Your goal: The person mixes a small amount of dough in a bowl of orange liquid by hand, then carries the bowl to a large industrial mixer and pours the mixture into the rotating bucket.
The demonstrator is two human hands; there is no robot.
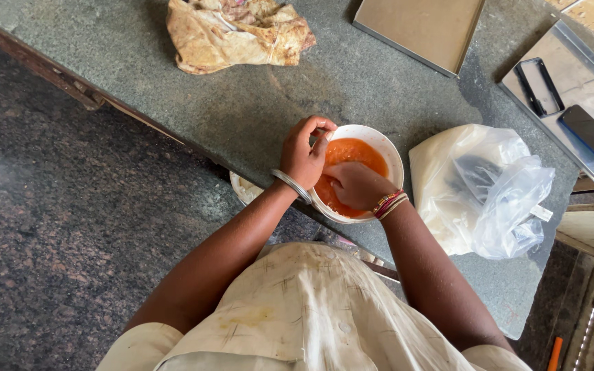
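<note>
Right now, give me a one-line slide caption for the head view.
Left hand grips the white bowl rim while right hand dips into orange sauce.

Soft, even daylight, faint shadows, mild glare on the plastic bag [496,199], sharp focus throughout.

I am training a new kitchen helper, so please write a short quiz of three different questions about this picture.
1. True or false: the right hand is inside the white bowl of orange sauce.
2. Which hand grips the bowl's rim? A) left hand B) right hand
3. What lies on the counter just right of the bowl?

Key
1. True: its fingers dip into the sauce.
2. A
3. A clear plastic bag with something white in it.
</note>
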